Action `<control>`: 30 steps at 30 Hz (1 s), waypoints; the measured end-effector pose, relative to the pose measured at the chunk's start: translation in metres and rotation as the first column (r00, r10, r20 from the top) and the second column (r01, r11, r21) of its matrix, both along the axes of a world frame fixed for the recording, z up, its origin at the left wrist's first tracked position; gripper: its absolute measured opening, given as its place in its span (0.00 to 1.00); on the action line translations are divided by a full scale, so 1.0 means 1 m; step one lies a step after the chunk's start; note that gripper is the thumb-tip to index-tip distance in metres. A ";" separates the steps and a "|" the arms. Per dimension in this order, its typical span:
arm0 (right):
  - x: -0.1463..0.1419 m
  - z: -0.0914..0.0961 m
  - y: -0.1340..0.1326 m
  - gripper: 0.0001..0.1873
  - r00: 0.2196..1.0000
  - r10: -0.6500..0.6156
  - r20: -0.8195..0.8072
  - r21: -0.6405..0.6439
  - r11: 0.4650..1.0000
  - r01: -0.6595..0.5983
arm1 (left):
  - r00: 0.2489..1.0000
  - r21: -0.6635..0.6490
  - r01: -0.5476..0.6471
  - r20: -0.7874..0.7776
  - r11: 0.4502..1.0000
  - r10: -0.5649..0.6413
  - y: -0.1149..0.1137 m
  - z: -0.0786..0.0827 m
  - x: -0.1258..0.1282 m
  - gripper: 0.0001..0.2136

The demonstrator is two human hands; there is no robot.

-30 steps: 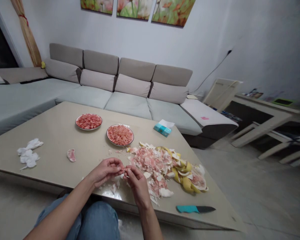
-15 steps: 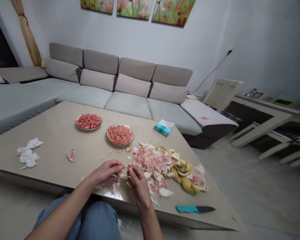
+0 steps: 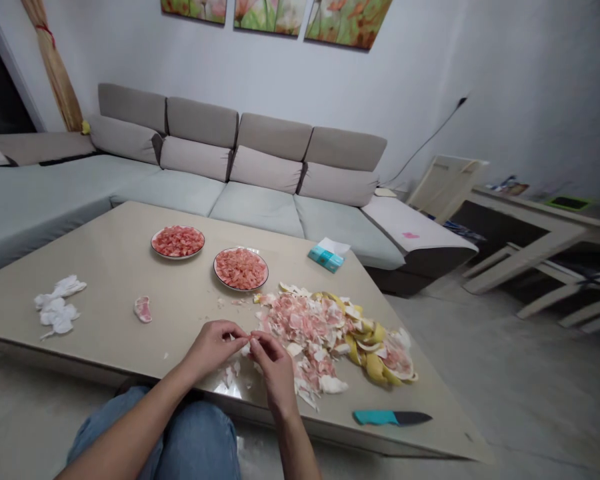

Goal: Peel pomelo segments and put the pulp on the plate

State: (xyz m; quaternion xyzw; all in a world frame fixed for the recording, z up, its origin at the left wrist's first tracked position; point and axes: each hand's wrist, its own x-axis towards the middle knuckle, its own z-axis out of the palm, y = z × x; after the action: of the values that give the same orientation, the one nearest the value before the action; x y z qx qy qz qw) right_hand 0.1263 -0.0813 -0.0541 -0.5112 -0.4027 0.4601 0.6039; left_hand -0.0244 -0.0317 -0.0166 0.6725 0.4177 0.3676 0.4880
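My left hand (image 3: pixel 219 347) and my right hand (image 3: pixel 274 367) meet at the fingertips over the near edge of the table. Both pinch a small pinkish piece of pomelo flesh (image 3: pixel 249 337), mostly hidden by the fingers. To the right of my right hand lies a heap of pink and white pomelo membranes (image 3: pixel 310 320), joined by yellow pomelo peel (image 3: pixel 373 363). Beyond my hands, one plate (image 3: pixel 267 275) holds pink pomelo pulp, and a second plate (image 3: pixel 203 248) farther left holds redder pulp. A single pomelo segment (image 3: pixel 143 309) rests left of my hands.
A knife (image 3: pixel 393 418) with a turquoise handle lies near the table's right front edge. Crumpled white tissues (image 3: pixel 59 307) are on the left, a turquoise tissue pack (image 3: pixel 326 257) at the far side. Behind the table (image 3: pixel 115 233) stands a grey sofa (image 3: pixel 265 207). White scraps lie beneath my hands.
My hands have come together; the fingertips were slightly apart and now touch around the small piece. My left fingers have closed in toward the right hand. The plates and heap stay put.
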 end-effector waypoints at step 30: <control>-0.014 -0.015 0.004 0.21 0.968 -0.131 -0.216 -0.100 0.989 0.111 | 0.991 -0.175 0.083 0.116 0.981 -0.063 0.003 -0.005 0.000 0.07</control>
State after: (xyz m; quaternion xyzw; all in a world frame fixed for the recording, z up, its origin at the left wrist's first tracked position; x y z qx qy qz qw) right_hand 0.1124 -0.0775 -0.0694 -0.5062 -0.2804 0.4937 0.6491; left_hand -0.0245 -0.0284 -0.0218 0.6197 0.3966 0.3465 0.5819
